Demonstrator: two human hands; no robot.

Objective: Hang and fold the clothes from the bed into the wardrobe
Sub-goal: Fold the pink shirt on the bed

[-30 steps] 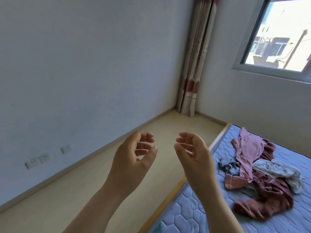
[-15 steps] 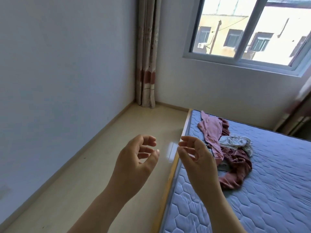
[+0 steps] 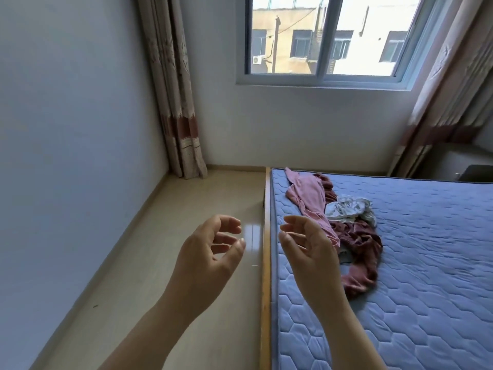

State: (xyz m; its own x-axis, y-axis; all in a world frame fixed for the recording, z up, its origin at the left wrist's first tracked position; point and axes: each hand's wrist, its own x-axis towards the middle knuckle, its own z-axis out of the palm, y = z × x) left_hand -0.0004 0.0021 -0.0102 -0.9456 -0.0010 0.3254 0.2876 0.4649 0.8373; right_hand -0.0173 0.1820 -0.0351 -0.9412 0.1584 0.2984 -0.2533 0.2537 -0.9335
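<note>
Both the left hand (image 3: 206,259) and right hand (image 3: 310,256) are hovering loosely curled, holding nothing, while clothes (image 3: 344,225) are lying near the mattress (image 3: 426,276) left edge.

1. A bed (image 3: 416,263) with a blue quilted mattress carries the clothes.
2. On it: a pink garment (image 3: 309,198), a maroon garment (image 3: 362,249), and a crumpled white garment (image 3: 349,209), heaped together.

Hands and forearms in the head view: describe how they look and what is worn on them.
The left hand and right hand are bare: no gloves, rings, watch or bracelet show. The left forearm and right forearm are uncovered to the picture's lower edge; no sleeve is in view. Visible nails look short and unpainted.
</note>
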